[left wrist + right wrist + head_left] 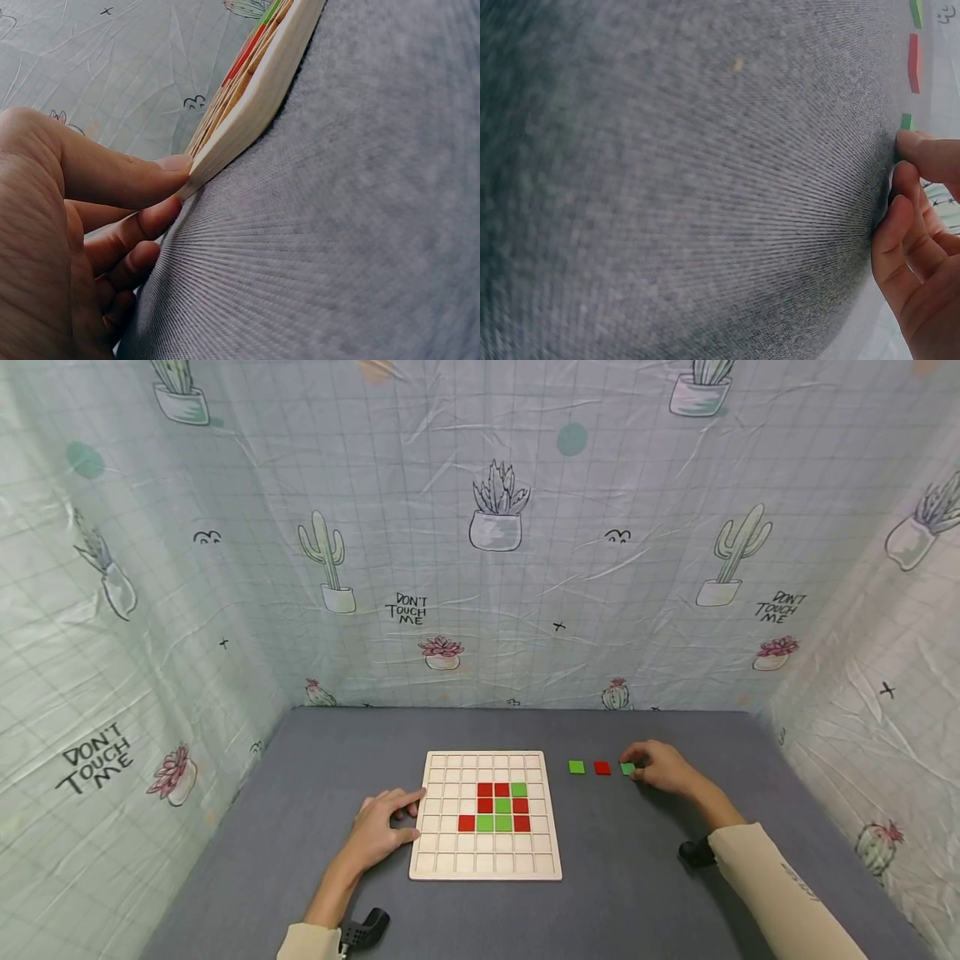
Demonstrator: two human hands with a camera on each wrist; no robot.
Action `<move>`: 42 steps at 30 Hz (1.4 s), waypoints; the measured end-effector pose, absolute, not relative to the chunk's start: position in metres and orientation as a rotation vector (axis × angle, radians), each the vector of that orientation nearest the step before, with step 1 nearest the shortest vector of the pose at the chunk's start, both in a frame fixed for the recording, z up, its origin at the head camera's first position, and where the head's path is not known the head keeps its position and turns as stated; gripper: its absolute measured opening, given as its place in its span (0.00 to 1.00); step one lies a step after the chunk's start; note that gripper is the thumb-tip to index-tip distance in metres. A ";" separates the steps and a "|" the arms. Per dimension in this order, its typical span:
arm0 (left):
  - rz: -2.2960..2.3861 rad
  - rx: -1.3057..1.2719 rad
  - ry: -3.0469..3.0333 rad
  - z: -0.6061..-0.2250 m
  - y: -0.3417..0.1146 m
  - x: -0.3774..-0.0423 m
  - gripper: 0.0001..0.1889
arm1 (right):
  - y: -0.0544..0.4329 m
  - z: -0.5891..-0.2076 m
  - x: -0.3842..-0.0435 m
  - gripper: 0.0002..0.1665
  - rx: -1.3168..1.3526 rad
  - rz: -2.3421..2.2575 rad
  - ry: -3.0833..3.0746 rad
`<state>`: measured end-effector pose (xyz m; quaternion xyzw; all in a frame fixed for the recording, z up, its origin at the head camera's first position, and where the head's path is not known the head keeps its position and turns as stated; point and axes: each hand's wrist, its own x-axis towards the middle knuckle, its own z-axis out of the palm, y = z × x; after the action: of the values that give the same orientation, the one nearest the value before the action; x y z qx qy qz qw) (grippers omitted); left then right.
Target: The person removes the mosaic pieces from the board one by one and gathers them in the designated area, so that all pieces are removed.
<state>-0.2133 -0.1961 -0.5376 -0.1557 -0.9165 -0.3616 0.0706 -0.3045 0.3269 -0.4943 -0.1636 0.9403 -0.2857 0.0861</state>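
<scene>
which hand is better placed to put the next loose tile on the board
The right hand, I'd judge: its fingers are at the rightmost green tile, with the loose red tile and other loose green tile nearby. The left hand touches the board at its far side from them.

Green tile (627, 769) farthest R of board (484, 845) pt. hidden by R hand (663, 767); sleeve txt (799, 882), same side, too small to read.

One board (485, 862), thirteen tiles (602, 767)
</scene>
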 end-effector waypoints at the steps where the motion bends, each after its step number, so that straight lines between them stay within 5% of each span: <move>1: -1.087 -0.466 -2.763 -0.537 -0.196 -0.213 0.34 | 0.327 -0.494 -0.304 0.17 -0.485 -0.854 2.797; 24: -1.067 -0.462 -2.788 -0.537 -0.197 -0.215 0.35 | 0.319 -0.486 -0.298 0.19 -0.598 -0.784 2.926; 42: -1.072 -0.458 -2.776 -0.536 -0.196 -0.214 0.34 | 0.250 -0.473 -0.283 0.14 -0.874 -0.854 2.864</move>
<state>-0.2138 -0.1958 -0.5360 -0.1519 -0.9199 -0.3554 0.0653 -0.2832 0.2501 -0.4726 -0.2807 0.9197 -0.2741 0.0137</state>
